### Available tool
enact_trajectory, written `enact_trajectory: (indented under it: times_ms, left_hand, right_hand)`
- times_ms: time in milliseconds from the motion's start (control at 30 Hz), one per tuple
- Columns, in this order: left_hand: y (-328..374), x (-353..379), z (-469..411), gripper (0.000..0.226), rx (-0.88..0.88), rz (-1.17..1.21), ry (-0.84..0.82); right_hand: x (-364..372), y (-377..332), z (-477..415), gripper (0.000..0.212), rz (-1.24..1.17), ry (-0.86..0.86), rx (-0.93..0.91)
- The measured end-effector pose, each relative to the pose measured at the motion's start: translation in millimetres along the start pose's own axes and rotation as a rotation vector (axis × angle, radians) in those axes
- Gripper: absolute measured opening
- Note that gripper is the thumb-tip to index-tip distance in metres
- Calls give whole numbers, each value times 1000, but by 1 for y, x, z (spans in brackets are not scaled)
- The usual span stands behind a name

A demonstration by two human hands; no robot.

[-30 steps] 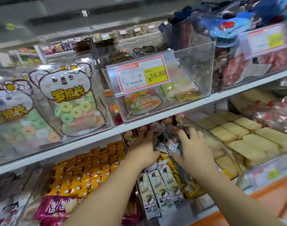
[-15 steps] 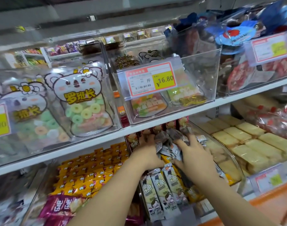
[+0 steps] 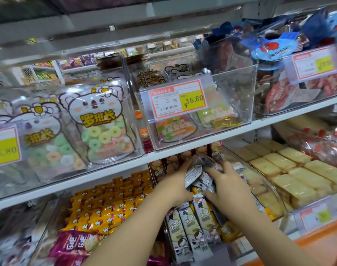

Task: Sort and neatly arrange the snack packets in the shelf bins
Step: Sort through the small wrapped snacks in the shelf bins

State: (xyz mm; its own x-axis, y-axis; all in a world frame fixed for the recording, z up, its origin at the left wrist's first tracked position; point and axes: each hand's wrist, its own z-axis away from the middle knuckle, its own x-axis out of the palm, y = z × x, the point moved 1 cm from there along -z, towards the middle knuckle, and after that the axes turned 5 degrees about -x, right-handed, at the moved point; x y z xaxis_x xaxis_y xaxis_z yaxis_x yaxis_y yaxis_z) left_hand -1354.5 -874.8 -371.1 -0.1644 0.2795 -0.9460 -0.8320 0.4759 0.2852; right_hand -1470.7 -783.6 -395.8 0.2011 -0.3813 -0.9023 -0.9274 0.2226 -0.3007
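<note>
1. Head view: the clear middle bin (image 3: pixel 271 184) on the lower shelf holds the work.
2. The left hand (image 3: pixel 175 186) and right hand (image 3: pixel 228 190) clasp a loose bundle of grey packets (image 3: pixel 197 172) over its rear half.
3. This looks like gathering; next, the bundle needs squaring, then setting behind the upright front row (image 3: pixel 192 229).

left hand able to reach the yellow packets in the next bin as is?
Probably yes for reach: the yellow packets lie uncovered just beside the left hand, nothing across the way. But it grips the grey packets along with the right hand, so it would have to let go first.
</note>
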Motion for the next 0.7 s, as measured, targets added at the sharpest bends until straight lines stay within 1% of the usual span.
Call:
enact_trajectory:
  times_ms: [67, 167, 267, 333, 433, 533, 700]
  left_hand:
    - [-6, 3, 2, 102, 44, 47, 73]
    - [-12, 8, 6, 94, 104, 56, 184]
    - [-14, 8, 15, 70, 77, 28, 260]
    - [-17, 8, 19, 62, 70, 24, 299]
    - [-19, 5, 27, 57, 69, 48, 342]
    - [-20, 0, 39, 52, 71, 59, 396]
    - [-22, -10, 65, 56, 79, 44, 460]
  right_hand:
    - [1, -3, 0, 60, 45, -20, -12]
    - [-2, -3, 0, 56, 54, 11, 24]
    - [-4, -3, -2, 51, 48, 41, 58]
    - [-4, -3, -2, 46, 26, 59, 77]
    - [-3, -1, -3, 41, -25, 83, 85]
    - [-3, 2, -4, 38, -131, 135, 84]
    - [-9, -2, 2, 35, -279, 251, 52]
